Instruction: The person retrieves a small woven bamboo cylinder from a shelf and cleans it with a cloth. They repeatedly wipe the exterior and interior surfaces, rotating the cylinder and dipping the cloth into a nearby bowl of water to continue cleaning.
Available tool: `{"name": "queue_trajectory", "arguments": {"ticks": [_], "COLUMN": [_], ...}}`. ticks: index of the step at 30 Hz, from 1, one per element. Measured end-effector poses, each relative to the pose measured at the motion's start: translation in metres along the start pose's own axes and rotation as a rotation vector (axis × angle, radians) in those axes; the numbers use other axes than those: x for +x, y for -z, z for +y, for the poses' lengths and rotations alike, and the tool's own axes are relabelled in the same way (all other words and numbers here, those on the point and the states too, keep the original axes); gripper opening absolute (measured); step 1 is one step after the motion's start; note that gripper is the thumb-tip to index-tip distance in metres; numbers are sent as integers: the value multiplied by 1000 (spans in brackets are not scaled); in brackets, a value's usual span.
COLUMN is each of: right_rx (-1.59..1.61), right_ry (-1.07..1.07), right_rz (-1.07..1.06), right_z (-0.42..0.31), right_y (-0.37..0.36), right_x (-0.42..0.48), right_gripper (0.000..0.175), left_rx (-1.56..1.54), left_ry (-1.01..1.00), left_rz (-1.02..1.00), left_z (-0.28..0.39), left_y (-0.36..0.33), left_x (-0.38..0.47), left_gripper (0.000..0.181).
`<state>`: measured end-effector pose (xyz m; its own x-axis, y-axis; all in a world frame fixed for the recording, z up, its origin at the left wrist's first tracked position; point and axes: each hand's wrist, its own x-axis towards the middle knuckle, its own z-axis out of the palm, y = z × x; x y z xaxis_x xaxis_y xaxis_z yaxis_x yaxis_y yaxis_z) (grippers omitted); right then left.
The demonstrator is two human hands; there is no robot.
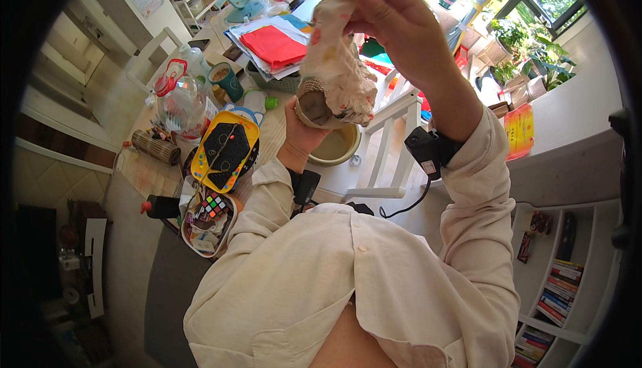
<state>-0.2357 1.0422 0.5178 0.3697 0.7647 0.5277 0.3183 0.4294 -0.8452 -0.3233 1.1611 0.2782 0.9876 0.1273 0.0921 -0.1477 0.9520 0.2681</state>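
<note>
My right hand [388, 14] is raised at the top of the view, its thumb and fingers pinching one end of a crumpled whitish cloth [328, 42] with coloured spots. The rest of the cloth hangs down over a round, hollow, woven-looking container [313, 100], whose dark inside faces me. My left hand [303, 137] holds the container from below and the left; some of its fingers are hidden behind it. Below and behind the container, close to my left hand, is a round pale basin [338, 147].
On the table at left are a large plastic bottle [180, 102], a green cup [228, 82], a yellow game tray [200, 160], a rolled bamboo mat [155, 147] and a box of odds and ends [233, 217]. A white chair [393, 137] stands right of the basin.
</note>
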Motion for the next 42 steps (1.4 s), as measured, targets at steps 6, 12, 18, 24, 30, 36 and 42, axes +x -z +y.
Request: {"name": "queue_trajectory", "arguments": {"ticks": [6, 12, 18, 24, 30, 36, 42], "right_rx": [-1043, -1152, -399, -231, -1024, -1157, -1589], "right_ry": [47, 81, -464, -478, -512, -287, -41], "right_rz": [-427, -445, -34, -89, -532, -929, -999], "right_z": [33, 62, 46, 30, 52, 145, 183], "right_y": [-16, -26, 26, 31, -7, -12, 19], "right_x": [-42, -57, -38, -31, -39, -63, -107], "right_gripper": [22, 26, 30, 27, 27, 24, 13], "left_rx": [-85, -51, 26, 17, 302, 185, 390], "left_ry": [-73, -83, -31, -91, -143, -7, -5], "left_rz": [-189, -70, 160, 158, -211, 7, 103], "left_z": [-1, -3, 10, 8, 4, -5, -2], "left_y": [5, 21, 29, 26, 10, 1, 10], "left_x": [3, 4, 4, 1, 8, 9, 8], "left_gripper": [60, 61, 59, 56, 56, 55, 47]}}
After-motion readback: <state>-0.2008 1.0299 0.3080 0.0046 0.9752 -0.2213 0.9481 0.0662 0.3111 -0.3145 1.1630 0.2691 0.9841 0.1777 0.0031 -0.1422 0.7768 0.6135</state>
